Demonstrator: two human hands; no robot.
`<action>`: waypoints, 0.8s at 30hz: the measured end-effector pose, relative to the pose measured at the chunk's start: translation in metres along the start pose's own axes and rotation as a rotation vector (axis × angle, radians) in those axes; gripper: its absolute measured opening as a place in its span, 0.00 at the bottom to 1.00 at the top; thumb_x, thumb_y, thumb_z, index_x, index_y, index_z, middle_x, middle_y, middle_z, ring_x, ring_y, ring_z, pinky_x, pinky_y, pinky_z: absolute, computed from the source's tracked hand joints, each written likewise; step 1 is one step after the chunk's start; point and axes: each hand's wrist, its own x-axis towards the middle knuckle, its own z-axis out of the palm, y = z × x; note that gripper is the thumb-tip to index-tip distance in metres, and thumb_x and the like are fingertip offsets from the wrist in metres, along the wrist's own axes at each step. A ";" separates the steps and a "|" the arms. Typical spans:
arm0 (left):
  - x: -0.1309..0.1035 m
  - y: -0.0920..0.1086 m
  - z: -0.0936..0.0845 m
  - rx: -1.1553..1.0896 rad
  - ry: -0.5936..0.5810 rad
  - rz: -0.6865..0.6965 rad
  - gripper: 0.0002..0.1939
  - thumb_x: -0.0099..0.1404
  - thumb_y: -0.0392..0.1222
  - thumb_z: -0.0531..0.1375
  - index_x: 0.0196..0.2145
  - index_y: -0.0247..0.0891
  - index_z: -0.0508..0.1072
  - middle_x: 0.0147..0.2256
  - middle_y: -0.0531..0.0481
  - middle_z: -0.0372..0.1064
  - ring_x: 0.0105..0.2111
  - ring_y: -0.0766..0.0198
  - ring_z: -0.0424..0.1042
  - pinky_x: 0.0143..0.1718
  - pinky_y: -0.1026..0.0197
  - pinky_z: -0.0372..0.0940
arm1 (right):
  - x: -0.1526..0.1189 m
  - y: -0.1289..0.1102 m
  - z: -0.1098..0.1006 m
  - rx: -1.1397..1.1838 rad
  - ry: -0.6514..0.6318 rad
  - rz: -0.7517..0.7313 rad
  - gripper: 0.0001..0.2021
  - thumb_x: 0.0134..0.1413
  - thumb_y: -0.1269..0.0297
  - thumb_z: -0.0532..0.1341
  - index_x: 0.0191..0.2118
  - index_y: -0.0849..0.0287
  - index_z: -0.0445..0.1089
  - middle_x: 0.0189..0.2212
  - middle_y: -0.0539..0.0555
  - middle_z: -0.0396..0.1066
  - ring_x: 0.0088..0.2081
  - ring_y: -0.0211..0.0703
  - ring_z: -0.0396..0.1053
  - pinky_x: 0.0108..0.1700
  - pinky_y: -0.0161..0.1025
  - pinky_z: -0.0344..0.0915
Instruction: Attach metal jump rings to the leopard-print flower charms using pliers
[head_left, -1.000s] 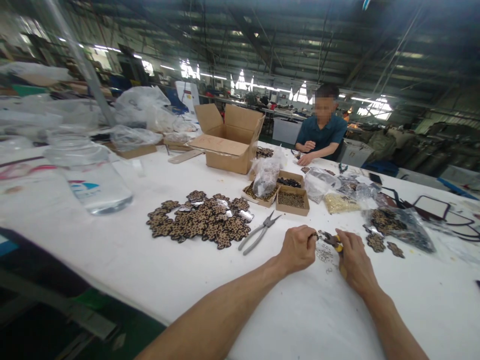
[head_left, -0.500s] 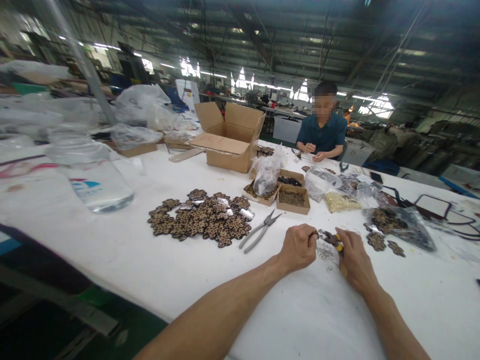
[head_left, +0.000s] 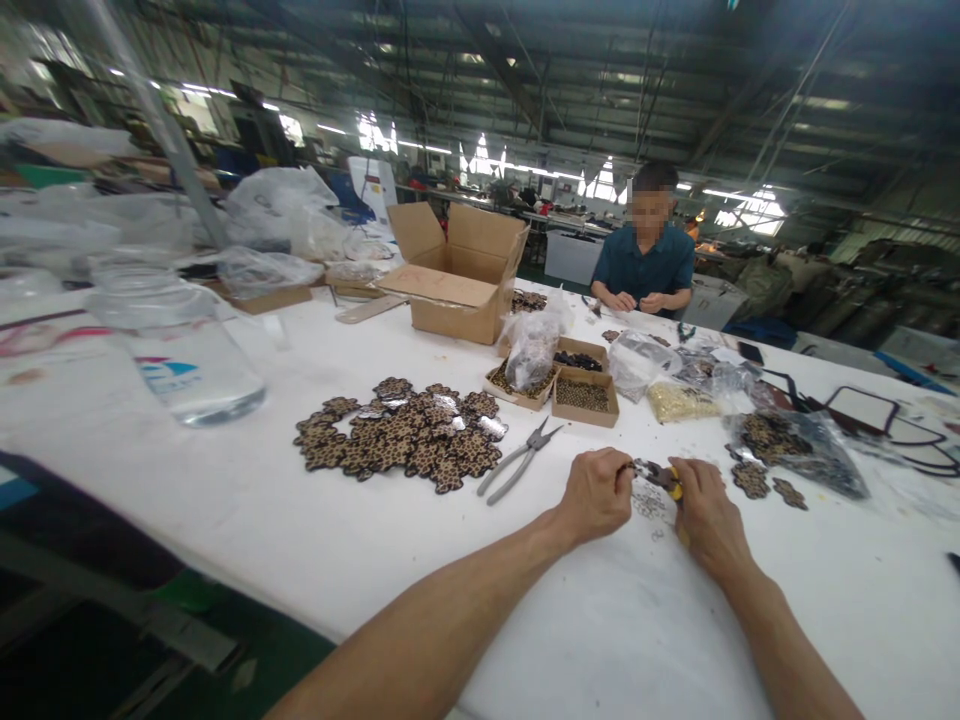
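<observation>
My right hand [head_left: 705, 510] is wrapped round the yellow-handled pliers [head_left: 658, 473], whose jaws point left toward my other hand. My left hand [head_left: 598, 495] is pinched closed at the jaw tips, on something small that I cannot make out. Beneath the pliers lies a scatter of small metal rings [head_left: 651, 505] on the white table. A second pair of pliers [head_left: 519, 462], with grey handles, rests left of my left hand. Further left spreads a pile of leopard-print patches [head_left: 405, 437], flat and scallop-edged.
Small cardboard trays [head_left: 585, 398] of metal bits stand beyond my hands. Behind them are an open carton [head_left: 457, 318] and clear bags [head_left: 679, 402]. A water jug [head_left: 191, 360] stands left, and bagged patches [head_left: 795, 450] lie right. A co-worker [head_left: 643, 262] sits across the table.
My hands and the pliers hold almost the same position. Across the table, the co-worker's hands have lowered toward the tabletop.
</observation>
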 end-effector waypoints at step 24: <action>-0.005 0.007 0.001 -0.028 0.029 0.067 0.06 0.65 0.35 0.55 0.29 0.37 0.69 0.26 0.49 0.67 0.27 0.64 0.67 0.31 0.61 0.59 | -0.004 0.010 0.021 -0.067 0.145 0.015 0.15 0.54 0.77 0.56 0.47 0.56 0.64 0.44 0.56 0.70 0.50 0.51 0.65 0.42 0.38 0.64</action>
